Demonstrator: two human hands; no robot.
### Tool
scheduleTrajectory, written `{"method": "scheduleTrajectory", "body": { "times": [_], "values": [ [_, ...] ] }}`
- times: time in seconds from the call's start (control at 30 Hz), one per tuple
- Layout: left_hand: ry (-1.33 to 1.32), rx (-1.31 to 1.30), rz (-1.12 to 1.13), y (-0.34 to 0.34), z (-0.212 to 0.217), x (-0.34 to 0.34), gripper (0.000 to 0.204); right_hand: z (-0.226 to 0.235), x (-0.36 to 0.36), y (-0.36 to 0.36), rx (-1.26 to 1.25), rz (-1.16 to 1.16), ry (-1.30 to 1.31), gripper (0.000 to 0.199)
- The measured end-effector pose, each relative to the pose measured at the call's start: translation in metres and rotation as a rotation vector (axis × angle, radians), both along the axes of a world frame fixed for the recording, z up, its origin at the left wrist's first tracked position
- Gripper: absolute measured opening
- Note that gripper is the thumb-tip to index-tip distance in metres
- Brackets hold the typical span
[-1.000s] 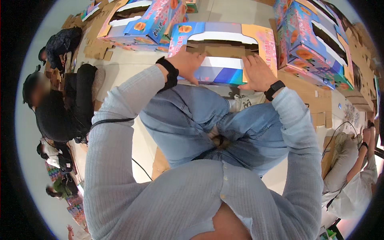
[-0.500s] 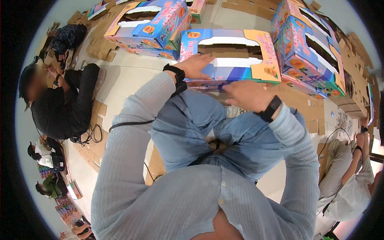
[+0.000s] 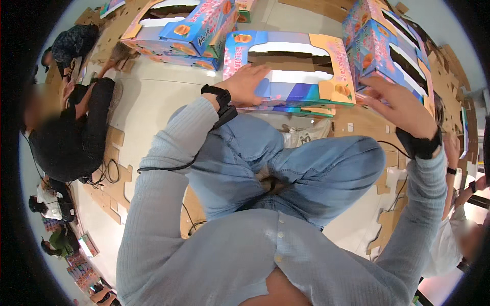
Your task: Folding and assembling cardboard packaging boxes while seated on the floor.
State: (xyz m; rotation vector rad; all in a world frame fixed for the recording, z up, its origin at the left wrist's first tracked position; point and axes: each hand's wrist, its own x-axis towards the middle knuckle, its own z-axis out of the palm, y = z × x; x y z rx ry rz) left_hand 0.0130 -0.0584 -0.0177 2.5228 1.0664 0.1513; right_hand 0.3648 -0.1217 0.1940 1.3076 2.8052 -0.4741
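Note:
A printed cardboard carton (image 3: 301,94) in blue, purple and orange lies in front of my crossed legs, with a large cut-out opening in its top. Under it, the edge of another carton shows. My left hand (image 3: 246,84) rests on its near left corner, fingers spread over the top edge. My right hand (image 3: 403,104) is off the carton's right end, its fingers apart and pointing at the gap beside the right-hand cartons. Nothing is visible in that palm. Black straps circle both wrists.
Stacked cartons (image 3: 176,38) stand at the far left, and more stacked cartons (image 3: 390,56) at the right. Flattened brown cardboard (image 3: 370,120) covers parts of the floor. A person in black (image 3: 66,148) sits at the left; another in white (image 3: 449,245) is at the right.
My right hand has moved right, from the carton's front side to beyond its right end. My left hand stays on the left corner. My right knee has swung outward.

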Motion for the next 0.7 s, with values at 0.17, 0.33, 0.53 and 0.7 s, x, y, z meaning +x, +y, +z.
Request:
{"method": "scheduleTrajectory", "body": {
  "times": [0.17, 0.33, 0.53, 0.7],
  "values": [
    [0.162, 0.111, 0.004, -0.007, 0.01, 0.015, 0.087, -0.015, 0.042, -0.023, -0.089, -0.363, -0.144, 0.04],
    [0.362, 0.067, -0.009, -0.004, 0.02, 0.029, 0.087, -0.094, 0.003, -0.05, 0.036, -0.064, -0.139, 0.043],
    [0.346, -0.144, -0.081, 0.017, 0.023, 0.016, 0.092, -0.132, -0.101, -0.059, -0.09, 0.018, -0.067, 0.052],
    [0.195, -0.241, -0.1, 0.025, 0.014, 0.002, 0.085, -0.141, -0.147, -0.063, 0.007, 0.103, 0.052, 0.057]
  ]
}}
